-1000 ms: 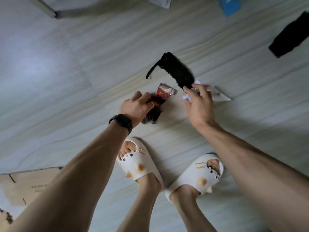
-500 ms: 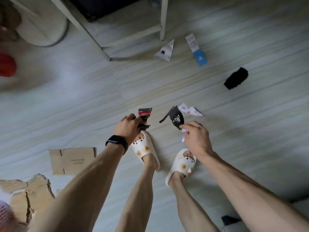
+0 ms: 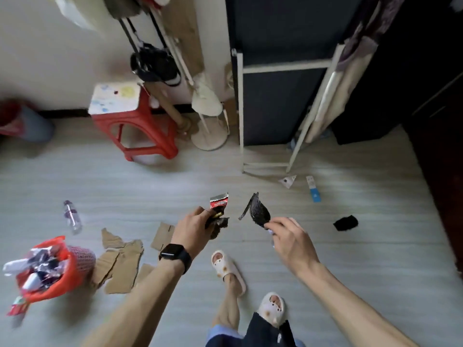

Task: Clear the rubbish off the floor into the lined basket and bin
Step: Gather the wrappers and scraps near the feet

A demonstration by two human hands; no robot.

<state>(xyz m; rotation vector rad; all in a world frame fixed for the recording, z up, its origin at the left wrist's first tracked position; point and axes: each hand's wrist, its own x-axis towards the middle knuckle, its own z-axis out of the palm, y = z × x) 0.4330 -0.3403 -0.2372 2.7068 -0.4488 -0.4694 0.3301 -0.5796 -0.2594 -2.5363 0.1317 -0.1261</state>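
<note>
My left hand [image 3: 194, 227] grips a red and black snack wrapper [image 3: 219, 203] together with a dark crumpled scrap, held above the floor. My right hand [image 3: 288, 237] pinches a black woven piece [image 3: 258, 211] with a bit of white paper under the fingers. The basket with the red liner [image 3: 51, 284] stands at the lower left, filled with wrappers. Torn cardboard pieces [image 3: 120, 261] lie beside it. A clear plastic bottle [image 3: 72, 216] lies on the floor farther left.
A paper scrap [image 3: 287, 181], a blue and white carton [image 3: 313, 189] and a black cloth lump [image 3: 345, 223] lie on the right floor. A red stool [image 3: 140, 126], a white stand base [image 3: 209, 139] and a dark framed rack [image 3: 280, 96] line the wall. Red wrapper [image 3: 17, 308] by the basket.
I have risen from a crouch, so the view widened to the whole room. Both hands lifted their rubbish off the floor and hold it higher.
</note>
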